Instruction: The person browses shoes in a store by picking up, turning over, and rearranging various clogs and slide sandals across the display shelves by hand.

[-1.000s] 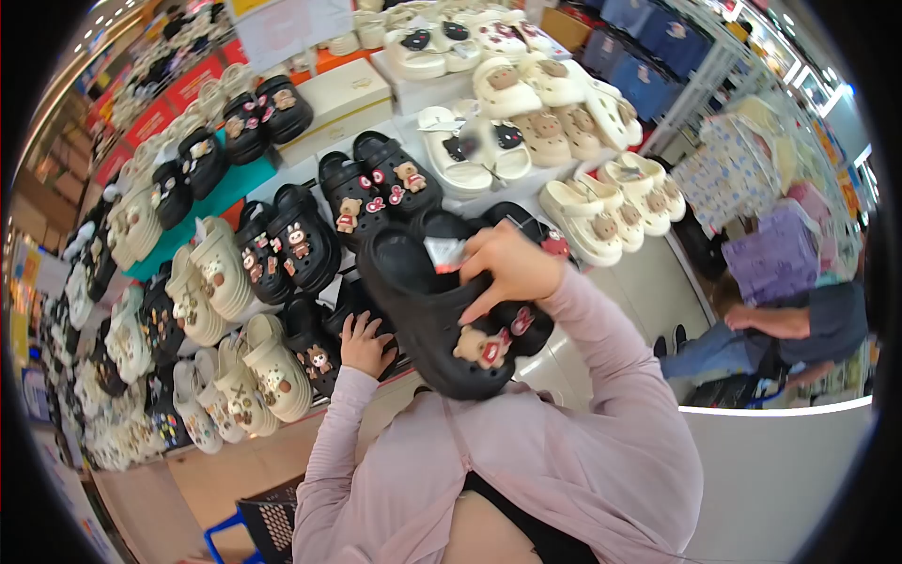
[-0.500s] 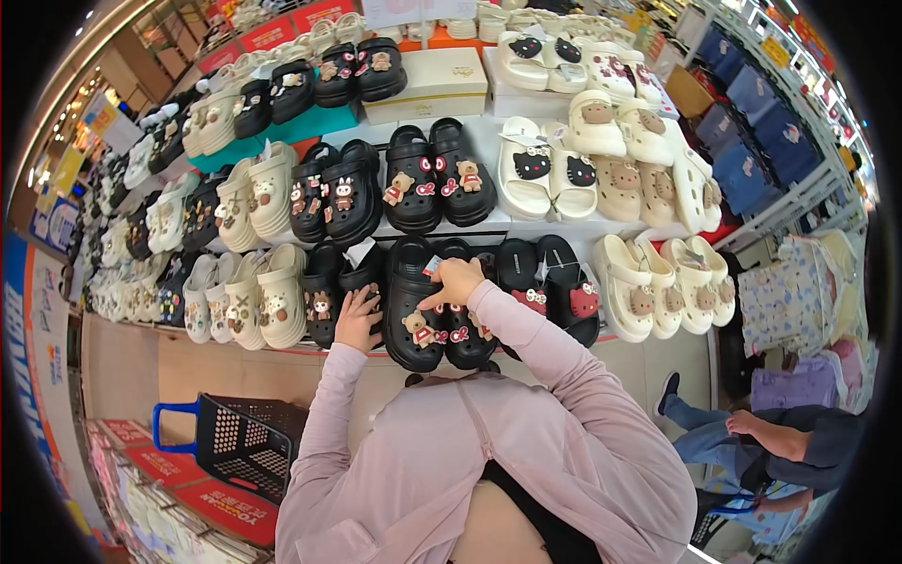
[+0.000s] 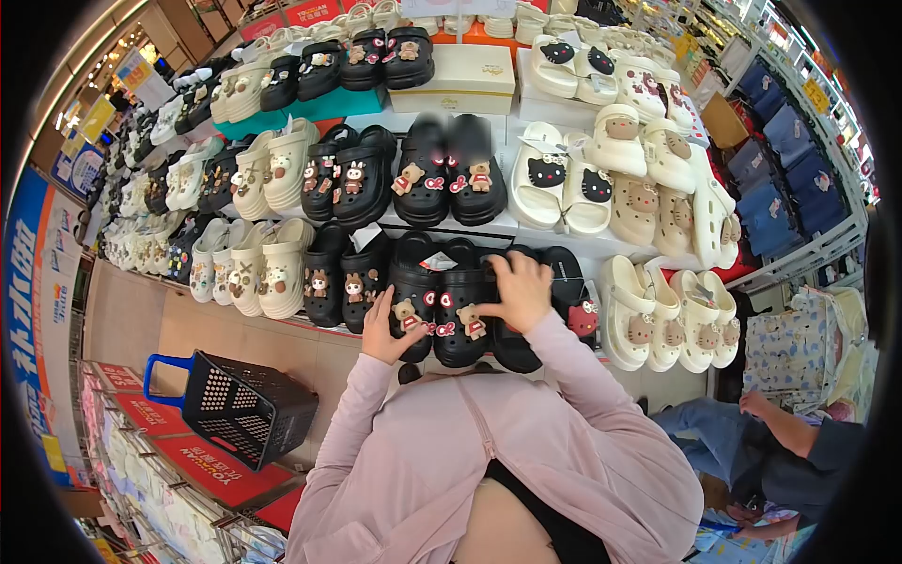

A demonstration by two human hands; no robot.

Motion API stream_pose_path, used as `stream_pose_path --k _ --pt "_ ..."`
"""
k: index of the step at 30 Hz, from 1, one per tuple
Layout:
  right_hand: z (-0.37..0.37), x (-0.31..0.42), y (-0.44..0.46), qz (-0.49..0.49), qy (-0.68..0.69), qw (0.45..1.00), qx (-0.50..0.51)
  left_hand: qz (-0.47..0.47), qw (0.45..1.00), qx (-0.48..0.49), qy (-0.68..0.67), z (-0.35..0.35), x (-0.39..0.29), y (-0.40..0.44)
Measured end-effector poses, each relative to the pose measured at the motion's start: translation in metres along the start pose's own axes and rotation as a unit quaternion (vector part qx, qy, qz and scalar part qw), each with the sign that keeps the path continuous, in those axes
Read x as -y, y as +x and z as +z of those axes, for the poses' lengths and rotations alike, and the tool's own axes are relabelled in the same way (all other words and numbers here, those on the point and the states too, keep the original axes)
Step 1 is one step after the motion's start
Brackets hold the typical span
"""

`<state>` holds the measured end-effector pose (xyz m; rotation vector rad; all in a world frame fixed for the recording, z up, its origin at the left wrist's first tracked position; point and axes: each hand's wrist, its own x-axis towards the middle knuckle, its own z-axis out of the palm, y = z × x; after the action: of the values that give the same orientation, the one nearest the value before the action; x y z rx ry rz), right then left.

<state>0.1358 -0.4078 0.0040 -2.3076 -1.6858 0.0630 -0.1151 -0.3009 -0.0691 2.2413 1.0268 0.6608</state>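
A pair of black clogs [image 3: 459, 331] with bear and red-and-white charms stands in the front row, a white tag [image 3: 437, 262] lying at its upper end. My left hand [image 3: 385, 329] is against the left side of this pair, fingers apart and thumb reaching over the toe. At the right side, my right hand [image 3: 522, 289] is spread, its thumb by the right clog's bear charm. Black slides [image 3: 567, 277] with a red cat charm lie partly behind my right hand. Black clogs with rabbit charms [image 3: 359, 285] stand just left of my left hand.
More clogs and slides fill the stepped display, including white cat slides [image 3: 543, 183] and cream clogs [image 3: 628, 310]. A black shopping basket [image 3: 249, 404] with a blue handle is on the floor at left. Another person [image 3: 789, 461] is at the lower right.
My right hand has moved off the top of the bear clogs to their right side. My left hand has shifted right, from the rabbit clogs to the bear pair. The two bear clogs now sit more evenly.
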Motion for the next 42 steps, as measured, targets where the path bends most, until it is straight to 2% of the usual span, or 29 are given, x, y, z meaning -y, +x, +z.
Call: stream_pose_path --k 2,3,6,11,14,16,19,21,24,27,29,31,32,33,34,35,36,37,38,39,41,42 --pt "0.001 -0.029 -0.028 0.071 -0.096 0.992 0.046 -0.006 0.993 0.007 0.120 0.007 -0.015 0.001" --pt "0.010 -0.049 -0.040 0.053 -0.075 0.993 0.071 -0.004 0.993 0.010 0.117 0.008 -0.018 0.003" --pt "0.019 -0.071 -0.054 0.004 0.000 1.000 0.026 -0.031 0.995 0.034 0.083 0.008 -0.012 0.010" --pt "0.023 -0.065 -0.055 0.007 0.029 0.999 -0.010 -0.065 0.997 0.038 -0.006 0.013 0.005 0.009" --pt "0.020 -0.062 -0.066 0.021 0.047 0.998 -0.043 -0.051 0.998 0.038 -0.011 0.015 0.012 0.011" --pt "0.019 -0.065 -0.073 0.008 0.077 0.995 -0.062 -0.088 0.988 0.083 -0.100 0.012 0.015 0.013" --pt "0.024 -0.080 -0.067 -0.003 0.111 0.990 -0.087 -0.092 0.986 0.084 -0.112 0.019 0.025 0.015" --pt "0.023 -0.087 -0.057 0.002 0.120 0.991 -0.062 -0.097 0.986 0.077 -0.112 0.022 0.030 0.013" --pt "0.019 -0.092 -0.043 -0.079 0.100 0.992 -0.016 -0.109 0.981 0.088 -0.131 0.024 0.036 0.012" --pt "0.025 -0.094 -0.041 -0.101 0.090 0.991 -0.006 -0.100 0.982 0.122 -0.108 0.019 0.037 0.015" --pt "0.023 -0.092 -0.041 -0.091 0.076 0.993 0.013 -0.119 0.974 0.180 -0.070 0.002 0.016 0.024" --pt "0.004 -0.072 -0.039 -0.028 -0.058 0.990 0.122 -0.145 0.960 0.239 -0.018 -0.014 -0.007 0.035" --pt "-0.006 -0.059 -0.036 0.007 -0.132 0.976 0.175 -0.035 0.976 0.191 0.100 -0.016 -0.021 0.038" --pt "-0.010 -0.051 -0.032 0.016 -0.135 0.976 0.169 0.077 0.965 0.134 0.213 -0.016 -0.036 0.041" --pt "-0.013 -0.043 -0.028 -0.003 -0.097 0.990 0.098 0.081 0.962 0.129 0.225 -0.019 -0.059 0.048" --pt "-0.016 -0.034 -0.021 -0.024 -0.060 0.998 0.027 0.124 0.970 0.103 0.183 -0.018 -0.068 0.055" --pt "-0.018 -0.021 -0.012 -0.040 0.037 0.998 -0.031 0.156 0.963 0.108 0.191 -0.014 -0.073 0.064" --pt "-0.013 -0.009 -0.002 -0.054 0.087 0.994 -0.047 0.186 0.956 0.113 0.198 -0.010 -0.077 0.070" --pt "0.000 -0.001 0.005 -0.074 0.108 0.991 -0.024 0.204 0.951 0.122 0.197 -0.003 -0.076 0.076" --pt "0.018 0.003 0.010 -0.093 0.130 0.987 -0.001 0.238 0.940 0.090 0.227 0.012 -0.067 0.079" --pt "0.048 0.012 0.013 -0.082 0.126 0.983 0.104 0.214 0.927 0.151 0.268 0.030 -0.053 0.081" --pt "0.058 0.004 0.015 -0.138 0.079 0.983 0.088 0.228 0.927 0.112 0.276 0.030 -0.052 0.081"
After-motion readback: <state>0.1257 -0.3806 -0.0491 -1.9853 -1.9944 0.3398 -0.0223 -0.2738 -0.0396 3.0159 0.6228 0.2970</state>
